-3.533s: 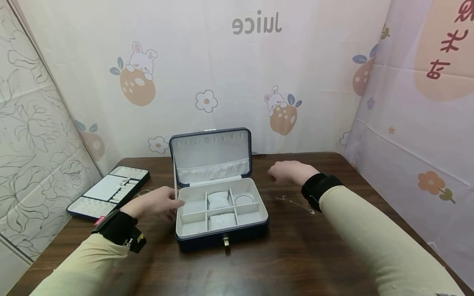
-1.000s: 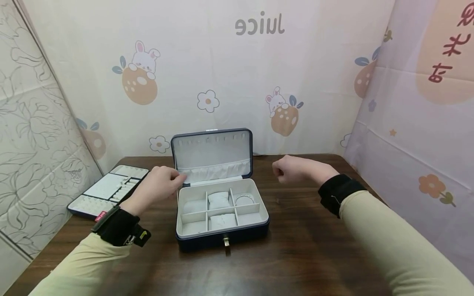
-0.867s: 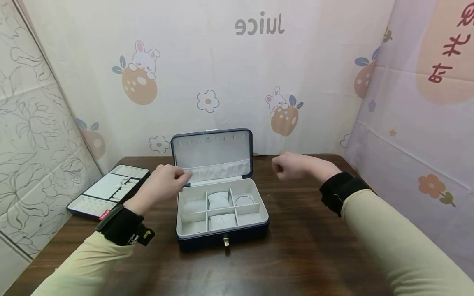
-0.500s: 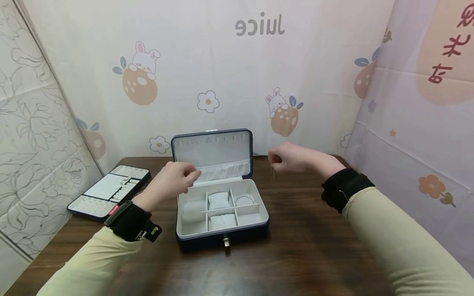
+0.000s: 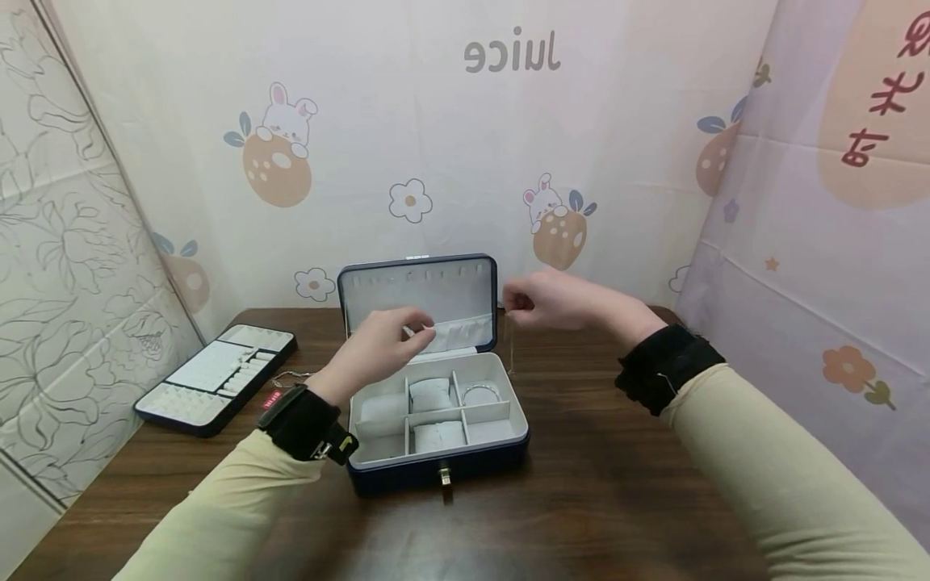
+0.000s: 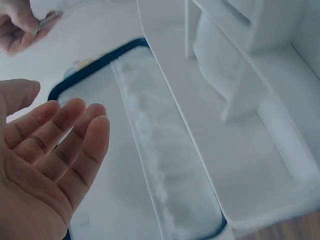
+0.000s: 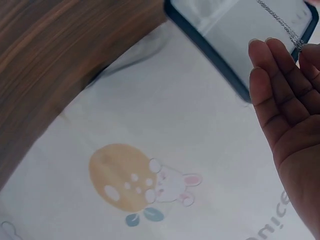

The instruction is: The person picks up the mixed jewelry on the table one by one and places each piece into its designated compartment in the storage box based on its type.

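From my right hand (image 5: 555,300) a thin silver chain (image 5: 511,347) hangs down, pinched between thumb and forefinger. It dangles beside the right edge of the lidded jewelry box (image 5: 517,436). In the right wrist view the chain (image 7: 280,22) looks doubled over below the fingertips. My left hand (image 5: 381,347) hovers above the box's left side, in front of the raised lid (image 5: 417,290). Its fingers are loosely bent and hold nothing in the left wrist view. The box has several white compartments. A bracelet (image 5: 481,384) lies in the back right one, and small cushions (image 5: 430,394) fill the middle ones.
A jewelry tray (image 5: 211,367) with ring rolls lies at the left of the wooden table (image 5: 581,500). Another chain (image 5: 291,376) lies between tray and box. A printed cloth (image 5: 349,121) hangs behind the table.
The chain that lay on the table at the right now hangs from my right hand. That hand has risen and moved left toward the box; my left hand has moved right, over the box.
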The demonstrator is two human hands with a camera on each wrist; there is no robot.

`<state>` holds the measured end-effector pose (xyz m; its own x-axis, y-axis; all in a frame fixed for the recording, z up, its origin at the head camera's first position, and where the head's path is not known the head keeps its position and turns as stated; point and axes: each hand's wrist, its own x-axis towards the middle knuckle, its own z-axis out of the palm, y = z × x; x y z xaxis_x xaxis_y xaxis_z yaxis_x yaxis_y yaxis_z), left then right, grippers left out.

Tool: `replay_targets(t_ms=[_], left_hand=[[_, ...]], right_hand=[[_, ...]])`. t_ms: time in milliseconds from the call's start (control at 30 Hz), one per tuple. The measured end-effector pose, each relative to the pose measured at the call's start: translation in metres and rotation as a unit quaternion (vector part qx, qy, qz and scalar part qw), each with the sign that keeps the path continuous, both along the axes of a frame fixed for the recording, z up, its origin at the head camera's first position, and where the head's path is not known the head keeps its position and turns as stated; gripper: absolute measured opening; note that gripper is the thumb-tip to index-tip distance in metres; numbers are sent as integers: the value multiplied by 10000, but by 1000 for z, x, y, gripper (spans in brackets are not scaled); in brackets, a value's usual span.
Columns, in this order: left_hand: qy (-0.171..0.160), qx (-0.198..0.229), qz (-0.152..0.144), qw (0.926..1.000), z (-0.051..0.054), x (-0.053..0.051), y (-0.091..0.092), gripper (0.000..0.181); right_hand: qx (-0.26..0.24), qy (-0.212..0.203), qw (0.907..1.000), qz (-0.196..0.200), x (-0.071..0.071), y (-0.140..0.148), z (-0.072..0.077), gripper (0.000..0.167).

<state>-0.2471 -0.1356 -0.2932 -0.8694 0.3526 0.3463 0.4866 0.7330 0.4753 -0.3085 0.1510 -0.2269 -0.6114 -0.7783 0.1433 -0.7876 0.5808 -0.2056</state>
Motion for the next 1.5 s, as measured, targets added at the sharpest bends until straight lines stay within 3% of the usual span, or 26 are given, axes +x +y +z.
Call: replay_targets(t_ms=[300, 633, 1033, 1233, 1500], left_hand=[[-330, 489, -288, 9978, 1, -4, 30, 33], [-461, 605, -409, 9963, 0, -6, 44, 33], [369, 807, -513, 9947, 2, -5, 45, 11], [499, 601, -541, 9955, 3, -3, 42, 10], [622, 458, -555, 9955, 2, -3, 41, 7]], right_hand=[[-102, -25, 9998, 187, 8, -20, 0, 12], [-248, -247, 9984, 437, 9, -34, -4, 9], [-333, -554, 9964, 557, 11, -42, -5, 9], [-316, -743, 9949, 602, 12, -43, -6, 10], [-347, -641, 9956, 591, 12, -43, -6, 10]])
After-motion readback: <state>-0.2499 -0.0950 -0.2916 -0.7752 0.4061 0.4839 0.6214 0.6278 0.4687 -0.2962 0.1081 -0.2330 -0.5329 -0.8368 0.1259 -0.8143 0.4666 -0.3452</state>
